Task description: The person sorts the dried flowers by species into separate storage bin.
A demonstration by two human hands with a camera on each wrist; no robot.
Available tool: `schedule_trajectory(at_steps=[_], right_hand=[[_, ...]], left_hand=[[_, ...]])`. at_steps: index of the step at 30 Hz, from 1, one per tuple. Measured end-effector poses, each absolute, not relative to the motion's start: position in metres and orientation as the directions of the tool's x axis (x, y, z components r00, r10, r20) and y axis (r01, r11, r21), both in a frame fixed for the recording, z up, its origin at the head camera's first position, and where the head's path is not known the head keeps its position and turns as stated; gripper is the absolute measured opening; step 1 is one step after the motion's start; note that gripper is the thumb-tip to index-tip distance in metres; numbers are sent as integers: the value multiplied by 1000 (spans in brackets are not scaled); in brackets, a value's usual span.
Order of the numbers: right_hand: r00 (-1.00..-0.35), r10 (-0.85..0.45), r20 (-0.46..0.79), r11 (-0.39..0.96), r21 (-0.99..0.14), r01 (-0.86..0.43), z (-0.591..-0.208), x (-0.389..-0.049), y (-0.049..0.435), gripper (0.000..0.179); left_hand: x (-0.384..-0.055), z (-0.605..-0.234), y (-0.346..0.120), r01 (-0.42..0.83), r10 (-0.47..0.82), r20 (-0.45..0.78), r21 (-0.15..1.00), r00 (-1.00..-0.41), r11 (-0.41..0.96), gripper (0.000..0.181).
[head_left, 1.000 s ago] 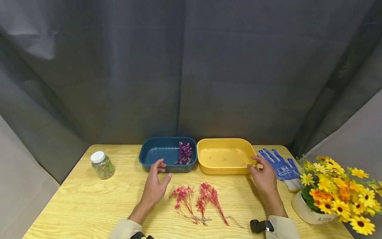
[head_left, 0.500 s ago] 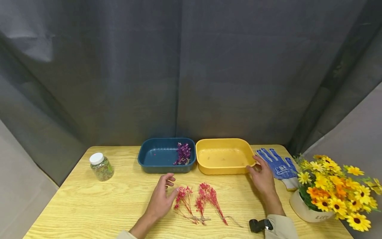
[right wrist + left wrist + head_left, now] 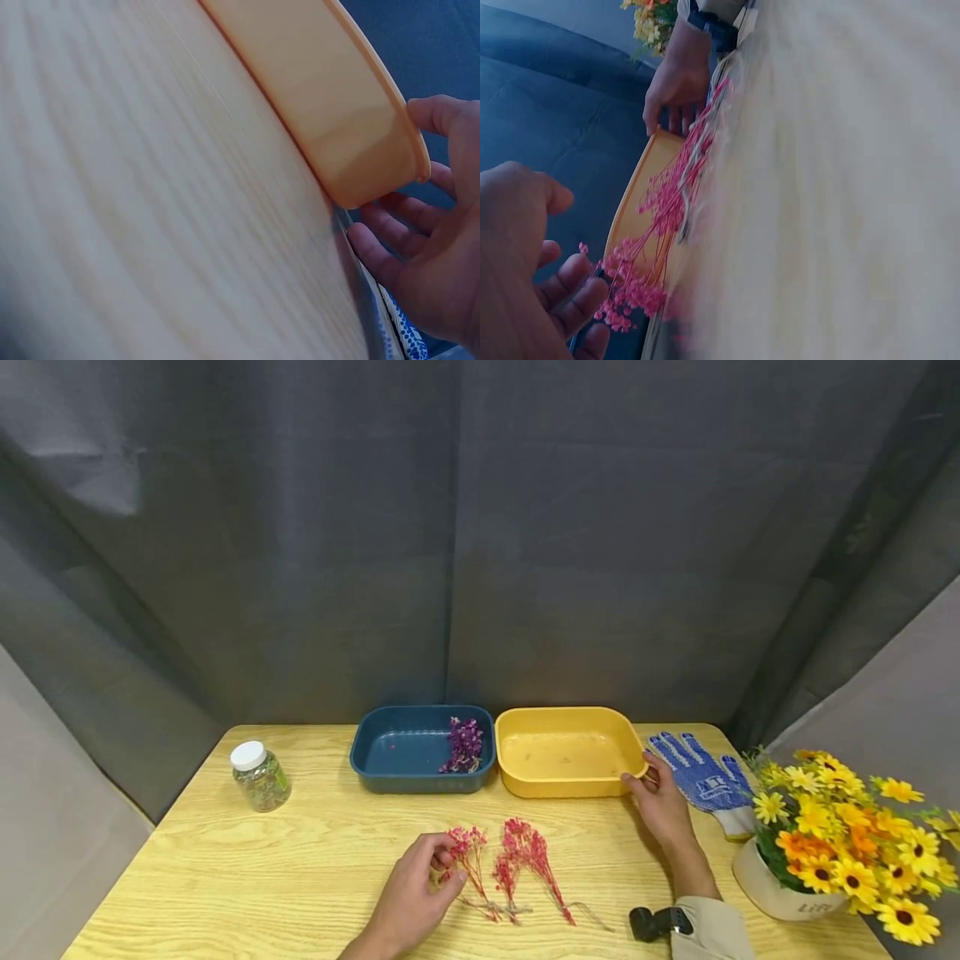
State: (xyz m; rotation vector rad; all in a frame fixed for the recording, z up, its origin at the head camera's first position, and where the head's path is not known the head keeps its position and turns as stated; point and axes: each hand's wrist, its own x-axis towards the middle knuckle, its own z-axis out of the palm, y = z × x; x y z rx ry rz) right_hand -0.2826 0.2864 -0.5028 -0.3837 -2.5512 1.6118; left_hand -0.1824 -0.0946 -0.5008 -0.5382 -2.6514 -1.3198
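Observation:
Three small bunches of dried pink flowers lie on the table: a left bunch (image 3: 468, 852), a middle bunch (image 3: 506, 872) and a right bunch (image 3: 536, 852). My left hand (image 3: 416, 889) is beside the left bunch, its fingers loosely bent near the blossoms. In the left wrist view a gap shows between thumb and fingers, with pink blossoms (image 3: 634, 292) by the fingertips. A yellow tray (image 3: 570, 788) stands at the back; my right hand (image 3: 663, 806) holds its front right corner. The right wrist view has the thumb (image 3: 431, 112) at the rim and fingers against the outer wall.
A dark blue tray (image 3: 401, 782) with purple dried flowers (image 3: 463, 746) stands left of the yellow one. A white-lidded jar (image 3: 262, 781) is at the left. To the right are a blue-and-white glove (image 3: 701, 777) and a potted bunch of yellow flowers (image 3: 832, 852).
My left hand has come down and to the right, from in front of the blue tray to the left pink bunch. The right hand has stayed at the yellow tray's corner.

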Motion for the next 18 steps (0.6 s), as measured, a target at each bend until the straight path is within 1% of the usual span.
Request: schedule_trajectory(at_steps=[4,8,13,18], right_hand=[[-963,264,-53,397,-904,158,-505,-284,288,76],[-960,275,-52,399,-902,163,-506,-285,287,76],[-956,288,-61,405,-896,180,-506,-285,287,75],[-954,291,-65,401,-897,183,-505,-285,286,75]], left_hand=[[-176,-504,-93,390,275,277,663,-921,639,25],[-175,-507,-90,369,266,257,579,-929,727,24],[-175,-511,-84,319,249,201,535,-947,782,24],[-179,-511,-75,279,210,191,488,-959,827,27]])
